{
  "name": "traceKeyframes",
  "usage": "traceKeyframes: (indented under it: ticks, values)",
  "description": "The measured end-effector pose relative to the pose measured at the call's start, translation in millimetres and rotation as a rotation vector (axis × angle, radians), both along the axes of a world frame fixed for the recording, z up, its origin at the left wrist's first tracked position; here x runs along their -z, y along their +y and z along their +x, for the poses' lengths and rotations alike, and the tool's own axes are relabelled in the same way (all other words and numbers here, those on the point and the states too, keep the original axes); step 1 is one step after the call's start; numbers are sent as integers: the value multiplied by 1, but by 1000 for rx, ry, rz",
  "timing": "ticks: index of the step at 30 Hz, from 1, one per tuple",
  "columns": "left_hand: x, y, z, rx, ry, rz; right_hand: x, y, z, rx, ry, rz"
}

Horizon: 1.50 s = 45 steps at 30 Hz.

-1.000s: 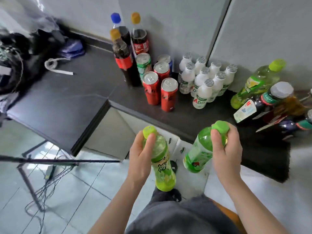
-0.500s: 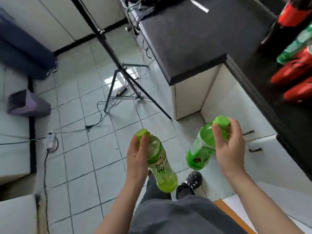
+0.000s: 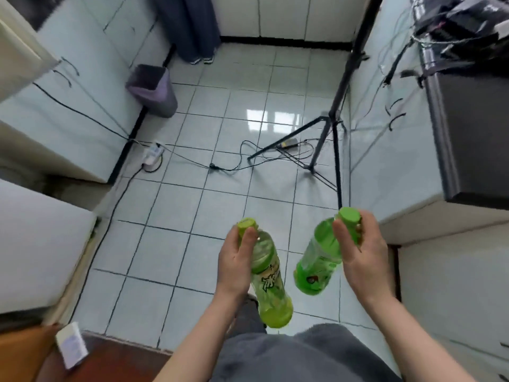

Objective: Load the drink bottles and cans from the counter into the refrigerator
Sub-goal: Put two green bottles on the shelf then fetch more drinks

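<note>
White tiled floor [image 3: 192, 244] fills your view. Dark counter [image 3: 473, 139] at 3 o'clock, black tripod [image 3: 334, 111] at 1 o'clock just beside the cabinets under it. Purple waste bin [image 3: 151, 89] at 11 o'clock, against the far cabinets. Both drink bottles sit at 6 o'clock, held over the floor, well apart from the counter. Your left hand [image 3: 234, 263] has fingers curled round the neck of the yellow-green bottle [image 3: 271, 285], base tilted toward you. Your right hand [image 3: 360, 252] wraps the neck of the green bottle [image 3: 316, 260], thumb under the cap. White power strip [image 3: 153, 155] at 9 o'clock.
</note>
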State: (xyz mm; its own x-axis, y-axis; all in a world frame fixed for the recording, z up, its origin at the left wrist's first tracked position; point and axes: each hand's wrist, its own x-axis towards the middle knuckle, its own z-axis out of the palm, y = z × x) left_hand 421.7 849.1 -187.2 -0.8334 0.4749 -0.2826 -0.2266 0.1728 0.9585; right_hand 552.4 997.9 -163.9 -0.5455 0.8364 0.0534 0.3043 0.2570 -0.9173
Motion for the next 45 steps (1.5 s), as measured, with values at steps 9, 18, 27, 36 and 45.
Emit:
traceKeyframes:
  ticks: [9, 18, 27, 36, 45]
  values:
    - [-7, -126, -163, -378, 71, 51, -6, -80, -201, -410, 2, 42]
    - [3, -225, -228, -784, 17, 75, -2, -166, -356, -738, 12, 44]
    - [-15, -324, -356, -1058, 88, -11, -2, -279, -544, -1133, 50, 27]
    - [-54, -409, -449, -1349, 228, -13, -31, -395, -689, -1437, 126, 38]
    - [-56, -518, -516, -1410, 234, 18, -46, -510, -775, -1467, 188, 26]
